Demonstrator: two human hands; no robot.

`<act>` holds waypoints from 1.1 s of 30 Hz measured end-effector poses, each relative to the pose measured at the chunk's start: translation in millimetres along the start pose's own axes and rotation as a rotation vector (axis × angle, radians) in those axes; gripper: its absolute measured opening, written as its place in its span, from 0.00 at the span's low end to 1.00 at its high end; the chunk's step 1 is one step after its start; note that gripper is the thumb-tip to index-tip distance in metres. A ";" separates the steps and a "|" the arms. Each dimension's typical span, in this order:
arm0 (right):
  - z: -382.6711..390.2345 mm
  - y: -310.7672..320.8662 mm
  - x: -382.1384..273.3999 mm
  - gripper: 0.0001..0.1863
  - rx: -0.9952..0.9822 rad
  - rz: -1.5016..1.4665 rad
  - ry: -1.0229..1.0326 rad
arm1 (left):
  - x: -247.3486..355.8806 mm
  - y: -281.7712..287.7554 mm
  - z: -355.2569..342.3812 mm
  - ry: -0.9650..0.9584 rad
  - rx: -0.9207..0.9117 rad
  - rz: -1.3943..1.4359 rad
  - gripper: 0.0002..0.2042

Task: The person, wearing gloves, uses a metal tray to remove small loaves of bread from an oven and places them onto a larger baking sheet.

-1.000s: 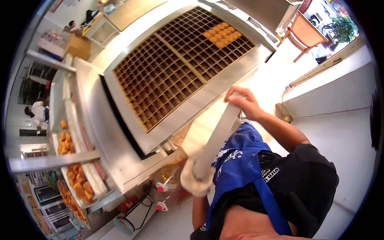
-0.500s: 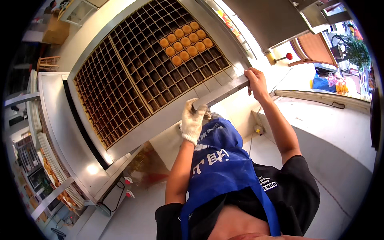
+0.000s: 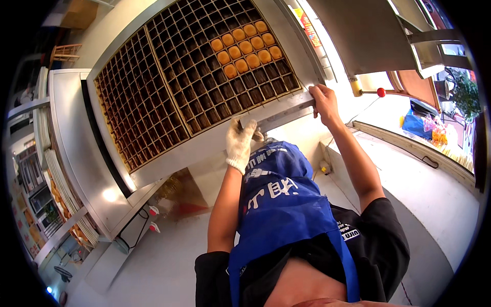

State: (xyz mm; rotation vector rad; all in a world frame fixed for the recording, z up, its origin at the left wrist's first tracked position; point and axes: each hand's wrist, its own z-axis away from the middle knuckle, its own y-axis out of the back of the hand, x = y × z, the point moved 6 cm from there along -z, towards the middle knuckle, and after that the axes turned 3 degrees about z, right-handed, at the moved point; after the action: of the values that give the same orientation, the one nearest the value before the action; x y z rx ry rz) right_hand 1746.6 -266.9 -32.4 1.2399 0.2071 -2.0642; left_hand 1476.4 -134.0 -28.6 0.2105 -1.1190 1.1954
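Note:
My left hand (image 3: 239,145), in a white knitted glove, is closed around the left end of a long metal bar (image 3: 286,113). My bare right hand (image 3: 325,105) grips the bar's other end. Fine prong-like lines run from the bar toward the grid. The bar lies along the front edge of a large metal mould plate (image 3: 169,102), divided into many dark square cells. Several round golden-brown cakes (image 3: 245,47) sit in a block of cells at the plate's right half; the other visible cells hold none. The left fingertips are partly hidden.
A steel cabinet (image 3: 82,153) adjoins the plate's left side, with red-and-white knobs (image 3: 154,219) below. A steel panel (image 3: 358,36) and a red ball-ended lever (image 3: 381,92) are at the right. A white ledge (image 3: 399,169) runs beside my right arm.
Both hands have moved the bar slightly forward, closer to the front row of cells. My grip stays the same, and the cakes remain in their cells. The whole view has shifted a little.

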 end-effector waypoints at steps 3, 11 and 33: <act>-10.7 -13.9 15.3 0.16 -0.094 0.008 0.064 | -16.8 9.8 -8.6 0.035 0.058 0.149 0.14; 11.6 -3.2 76.4 0.16 -0.270 -0.040 0.154 | -62.6 24.6 18.8 0.145 -0.020 0.149 0.17; -24.2 -19.1 -43.6 0.18 -0.241 0.030 0.012 | 37.5 -4.6 -21.0 -0.038 -0.015 0.226 0.12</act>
State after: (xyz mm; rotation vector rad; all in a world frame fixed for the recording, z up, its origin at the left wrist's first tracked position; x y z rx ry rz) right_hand 1764.1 -220.2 -13.3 1.1007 0.4271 -1.9413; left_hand 1490.0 -98.5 -7.8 0.0975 -1.2084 1.3871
